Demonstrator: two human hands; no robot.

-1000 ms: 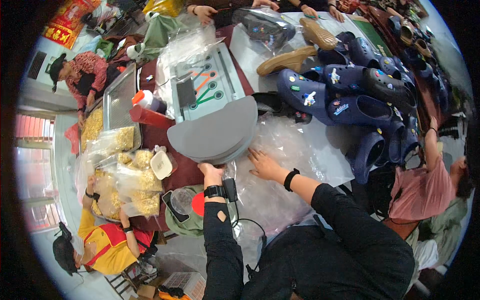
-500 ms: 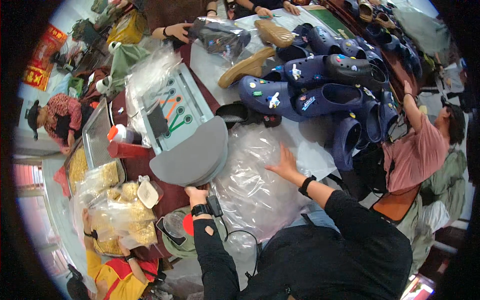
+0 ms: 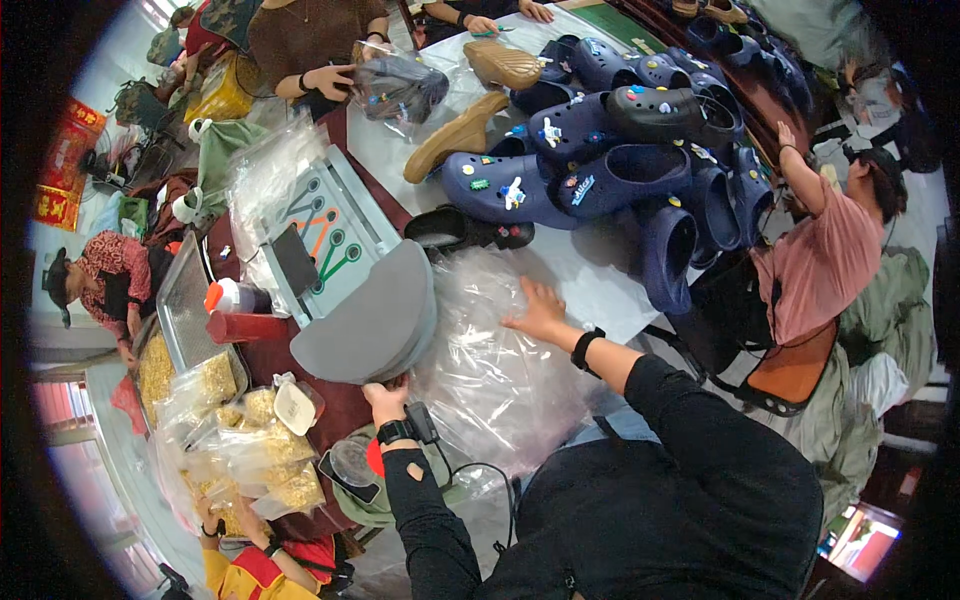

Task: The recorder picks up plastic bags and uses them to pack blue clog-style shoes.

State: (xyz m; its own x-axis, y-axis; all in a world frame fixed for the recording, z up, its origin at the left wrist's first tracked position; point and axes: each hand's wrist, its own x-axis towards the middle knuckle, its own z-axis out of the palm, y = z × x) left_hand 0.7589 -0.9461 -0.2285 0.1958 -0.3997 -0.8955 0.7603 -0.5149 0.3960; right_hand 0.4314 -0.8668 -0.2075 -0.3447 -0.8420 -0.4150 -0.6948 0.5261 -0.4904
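Observation:
My right hand [image 3: 540, 312] lies with fingers spread on a large, crinkled clear plastic bag [image 3: 490, 380]. My left hand [image 3: 386, 402] is at the near rim of a grey plastic case [image 3: 365, 320] with a rounded end; its fingertips are hidden under that rim, so their grip does not show. Coloured wrench shapes mark the case's pale blue-grey panel. Just beyond the bag lies a black clog [image 3: 440, 228]. Navy clogs [image 3: 625, 180] with small charms are heaped farther right, with a black one [image 3: 655, 112] on top and tan shoes [image 3: 455, 138] beside them.
Clear bags of yellow pieces [image 3: 260, 450], a white lidded tub [image 3: 294, 408] and a red container [image 3: 250, 327] stand left. At the far side a co-worker's hands hold a bagged pair of dark clogs [image 3: 400, 90]. Another person in pink [image 3: 820, 260] sits right, beside an orange seat [image 3: 793, 368].
The whole view has shifted, moving the table's contents up and left in the picture. My hands keep their places at the bag and case. The co-worker at lower left has lowered their hands.

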